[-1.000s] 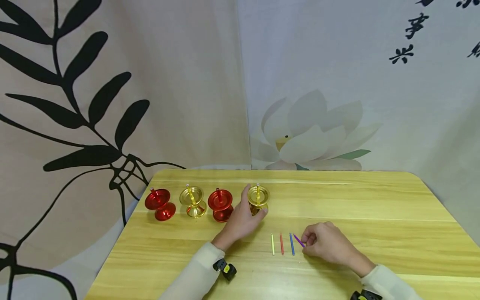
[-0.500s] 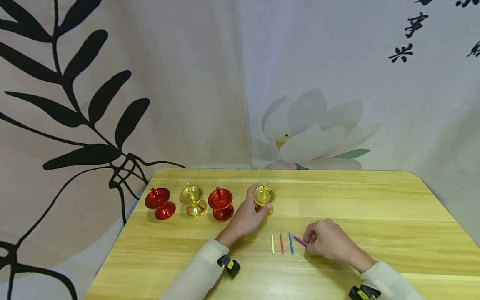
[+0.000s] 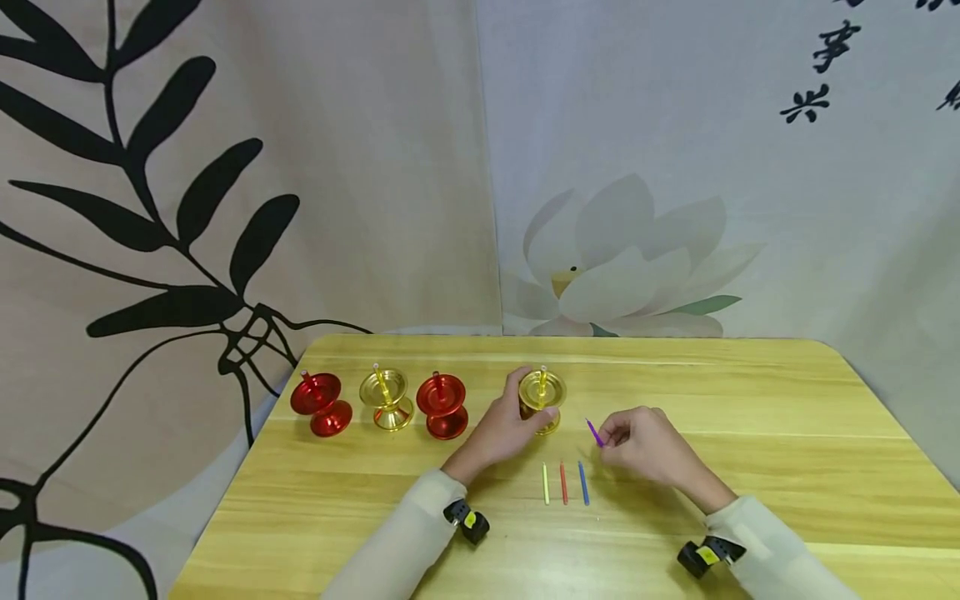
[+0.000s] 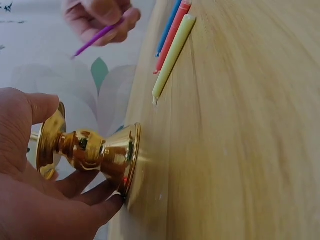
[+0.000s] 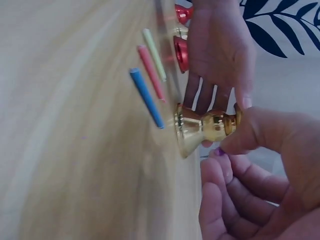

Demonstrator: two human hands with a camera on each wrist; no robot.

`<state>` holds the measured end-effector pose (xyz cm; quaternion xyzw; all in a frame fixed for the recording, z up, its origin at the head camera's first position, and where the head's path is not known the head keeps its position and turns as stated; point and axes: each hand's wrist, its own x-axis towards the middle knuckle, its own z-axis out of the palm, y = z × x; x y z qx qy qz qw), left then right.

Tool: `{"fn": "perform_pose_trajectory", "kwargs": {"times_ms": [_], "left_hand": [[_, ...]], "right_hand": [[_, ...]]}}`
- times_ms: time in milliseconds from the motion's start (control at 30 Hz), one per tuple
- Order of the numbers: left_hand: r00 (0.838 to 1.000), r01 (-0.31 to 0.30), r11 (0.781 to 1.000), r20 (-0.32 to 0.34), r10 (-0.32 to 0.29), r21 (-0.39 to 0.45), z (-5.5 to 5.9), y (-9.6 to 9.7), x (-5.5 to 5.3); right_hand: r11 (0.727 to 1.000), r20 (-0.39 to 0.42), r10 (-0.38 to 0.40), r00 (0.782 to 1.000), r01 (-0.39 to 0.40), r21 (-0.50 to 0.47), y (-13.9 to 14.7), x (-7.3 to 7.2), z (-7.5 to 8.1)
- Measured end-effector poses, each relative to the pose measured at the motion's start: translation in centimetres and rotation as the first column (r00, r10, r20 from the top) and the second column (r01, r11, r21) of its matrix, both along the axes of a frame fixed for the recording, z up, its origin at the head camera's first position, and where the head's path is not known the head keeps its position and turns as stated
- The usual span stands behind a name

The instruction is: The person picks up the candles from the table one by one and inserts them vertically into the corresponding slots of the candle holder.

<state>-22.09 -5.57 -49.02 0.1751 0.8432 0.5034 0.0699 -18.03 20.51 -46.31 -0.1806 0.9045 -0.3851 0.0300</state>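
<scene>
My left hand (image 3: 498, 429) grips a gold candle holder (image 4: 117, 155), its fingers and thumb curled round the stem and dish. A spike stands up from the middle of its dish. Between thumb and fingertips, my right hand (image 3: 648, 442) pinches a thin purple candle (image 4: 97, 37), held above the table just right of the gold holder. Nearer the front lie a yellow candle (image 3: 546, 483), a red candle (image 3: 563, 483) and a blue candle (image 3: 583, 483), side by side on the table. In the right wrist view, the pinching fingers hide most of the purple candle.
Left of my left hand, a red holder (image 3: 441, 396), a gold holder (image 3: 384, 392) and another red holder (image 3: 321, 400) stand in a row on the wooden table (image 3: 750, 433). A printed curtain (image 3: 375, 208) hangs behind the table's back edge.
My left hand has shifted the gold candle holder to the right. My right hand has lifted the purple candle from beside the blue one and moved it toward the back.
</scene>
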Motion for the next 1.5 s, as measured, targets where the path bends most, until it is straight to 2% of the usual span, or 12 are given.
{"fn": "perform_pose_trajectory", "kwargs": {"times_ms": [133,300,500,833,1067,1500], "left_hand": [[1.000,0.019,1.000,0.014,-0.019,0.017,0.1,0.3,0.1],[0.999,0.040,0.999,0.013,-0.041,0.030,0.1,0.7,0.2],[0.998,0.064,0.997,0.021,-0.065,0.033,0.0,1.1,0.3],[0.996,0.081,0.997,0.026,-0.081,0.001,-0.1,1.6,0.5],[0.996,0.085,0.996,0.032,-0.085,-0.002,0.2,2.0,0.6],[0.996,0.088,0.996,0.030,-0.088,-0.007,0.1,2.1,0.6]], "right_hand": [[0.998,-0.011,-0.020,1.000,0.019,-0.055,-0.6,-0.7,0.3],[0.991,-0.077,-0.024,0.997,0.013,-0.135,-1.2,-1.5,0.6],[0.977,-0.119,-0.058,0.991,0.033,-0.209,-1.9,-2.2,1.4],[0.931,-0.247,-0.159,0.956,0.062,-0.360,-3.2,-3.4,2.5],[0.930,-0.312,-0.164,0.936,0.042,-0.365,-3.8,-3.9,2.9],[0.941,-0.306,-0.162,0.938,0.054,-0.334,-3.7,-4.1,2.8]]}}
